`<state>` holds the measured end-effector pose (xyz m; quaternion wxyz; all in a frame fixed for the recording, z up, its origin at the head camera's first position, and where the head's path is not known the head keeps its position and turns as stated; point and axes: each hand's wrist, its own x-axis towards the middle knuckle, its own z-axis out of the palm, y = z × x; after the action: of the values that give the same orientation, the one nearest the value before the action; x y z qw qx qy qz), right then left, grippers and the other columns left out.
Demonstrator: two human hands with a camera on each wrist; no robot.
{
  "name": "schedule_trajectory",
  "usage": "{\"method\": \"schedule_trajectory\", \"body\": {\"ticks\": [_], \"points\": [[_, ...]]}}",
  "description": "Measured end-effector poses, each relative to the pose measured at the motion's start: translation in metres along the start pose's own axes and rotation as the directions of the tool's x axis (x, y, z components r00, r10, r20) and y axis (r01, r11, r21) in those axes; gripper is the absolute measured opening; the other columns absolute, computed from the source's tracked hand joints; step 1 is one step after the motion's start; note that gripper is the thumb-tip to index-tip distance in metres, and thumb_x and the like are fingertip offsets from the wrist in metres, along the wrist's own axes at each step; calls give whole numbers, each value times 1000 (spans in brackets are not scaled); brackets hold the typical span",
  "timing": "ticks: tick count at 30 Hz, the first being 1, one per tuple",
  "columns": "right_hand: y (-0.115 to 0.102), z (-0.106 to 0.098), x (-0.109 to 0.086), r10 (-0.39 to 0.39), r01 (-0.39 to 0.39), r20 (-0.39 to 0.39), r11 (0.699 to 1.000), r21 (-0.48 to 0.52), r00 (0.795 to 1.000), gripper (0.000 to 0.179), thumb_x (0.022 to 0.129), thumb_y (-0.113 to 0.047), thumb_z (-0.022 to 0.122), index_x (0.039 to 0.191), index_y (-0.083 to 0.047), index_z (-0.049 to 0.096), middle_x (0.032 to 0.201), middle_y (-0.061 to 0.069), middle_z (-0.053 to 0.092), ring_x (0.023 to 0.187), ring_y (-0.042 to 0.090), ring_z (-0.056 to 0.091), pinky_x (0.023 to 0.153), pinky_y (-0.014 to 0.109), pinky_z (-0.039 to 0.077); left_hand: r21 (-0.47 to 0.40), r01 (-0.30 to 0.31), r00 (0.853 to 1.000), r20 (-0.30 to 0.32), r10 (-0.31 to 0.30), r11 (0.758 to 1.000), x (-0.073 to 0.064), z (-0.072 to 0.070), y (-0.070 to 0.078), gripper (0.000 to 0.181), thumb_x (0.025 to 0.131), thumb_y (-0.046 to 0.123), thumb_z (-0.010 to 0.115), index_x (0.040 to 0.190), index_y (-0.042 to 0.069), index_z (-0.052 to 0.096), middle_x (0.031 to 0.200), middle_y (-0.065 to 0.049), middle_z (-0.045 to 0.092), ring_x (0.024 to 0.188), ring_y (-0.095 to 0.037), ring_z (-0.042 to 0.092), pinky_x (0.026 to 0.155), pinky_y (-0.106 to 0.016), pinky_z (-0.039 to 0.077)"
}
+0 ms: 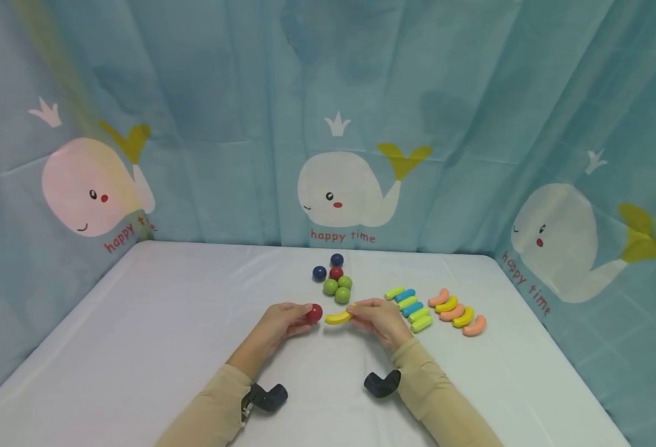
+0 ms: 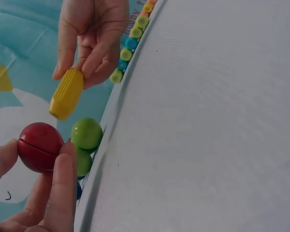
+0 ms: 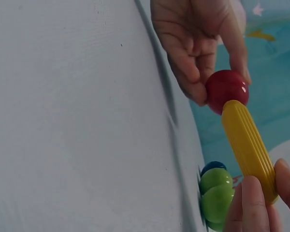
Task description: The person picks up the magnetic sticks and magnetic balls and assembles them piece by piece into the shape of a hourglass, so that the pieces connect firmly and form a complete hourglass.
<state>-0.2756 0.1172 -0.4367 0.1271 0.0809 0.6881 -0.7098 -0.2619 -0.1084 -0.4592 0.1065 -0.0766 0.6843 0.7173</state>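
- The person's left hand (image 1: 283, 320) pinches a shiny, round, dark red ball (image 1: 314, 313) between the thumb and fingers. A thin line runs around the ball (the left wrist view shows it well).
- The right hand (image 1: 381, 319) pinches one end of a shiny yellow curved piece (image 1: 336, 318) with long ridges, shaped like a little banana. Its other end points at the held red ball.
- The two hands are apart, and a small gap shows between the ball and the yellow piece.
- Three smooth, shiny green balls (image 1: 341, 292) sit close together on the white cloth-covered table (image 1: 138, 347). The held ball is on the person's side of the green balls, a bit to the left. The held yellow piece is on the person's side too, right in front of them.
- Just behind the green balls is another shiny red ball (image 1: 336, 273). Two shiny dark blue balls (image 1: 319, 273) are there too: one farther behind, one behind and to the left.
- To the right of the green balls is a slanting row of short sticks: four light green sticks (image 1: 421, 323) and two blue sticks (image 1: 413, 309).
- Farther right of the green balls lie three pink curved pieces (image 1: 474, 326) and two more yellow curved pieces (image 1: 463, 317), taking turns in a row.
- Behind the green balls hangs a blue cloth curtain (image 1: 193, 155) with whales.
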Motion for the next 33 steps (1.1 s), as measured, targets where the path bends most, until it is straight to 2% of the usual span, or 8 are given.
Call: {"method": "schedule_trajectory", "body": {"ticks": [12, 18, 21, 27, 33], "points": [[5, 3, -1, -1, 1, -2, 999, 42, 1000, 23, 89, -2, 70, 109, 8, 64, 106, 15, 71, 88, 14, 71, 83, 30, 60, 16, -3, 1000, 25, 3, 1000, -1, 2, -1, 31, 93, 20, 69, 111, -5, 65, 113, -20, 72, 94, -21, 74, 82, -31, 60], [7, 4, 1, 17, -17, -6, 999, 49, 1000, 22, 89, -4, 70, 108, 6, 64, 108, 16, 70, 88, 15, 71, 83, 30, 60, -3, 11, 998, 55, -10, 1000, -1, 2, -2, 35, 91, 16, 71, 117, -6, 62, 111, -18, 73, 92, -18, 73, 84, -31, 60], [7, 4, 1, 21, -21, 25, 999, 37, 999, 22, 89, -4, 70, 108, 7, 64, 108, 16, 70, 90, 15, 71, 85, 31, 60, -6, 25, 999, 38, -24, 1000, 0, 0, -1, 40, 89, 14, 73, 122, -4, 60, 108, -17, 74, 88, -17, 74, 81, -29, 61], [8, 2, -2, 16, -12, 144, 1000, -29, 989, 28, 90, -1, 67, 115, 12, 64, 104, 15, 71, 92, 18, 71, 88, 33, 59, -29, 41, 999, -12, -41, 999, 2, -3, 0, 42, 89, 14, 74, 124, -3, 57, 116, -20, 70, 87, -15, 74, 79, -26, 61], [8, 2, -3, 48, -24, 218, 994, -111, 975, 31, 89, -6, 70, 115, 11, 65, 105, 13, 72, 93, 16, 71, 89, 33, 58, -5, 54, 999, -8, -54, 999, 0, -4, 0, 43, 89, 15, 74, 125, 0, 56, 118, -22, 69, 84, -15, 73, 78, -27, 61]]}}
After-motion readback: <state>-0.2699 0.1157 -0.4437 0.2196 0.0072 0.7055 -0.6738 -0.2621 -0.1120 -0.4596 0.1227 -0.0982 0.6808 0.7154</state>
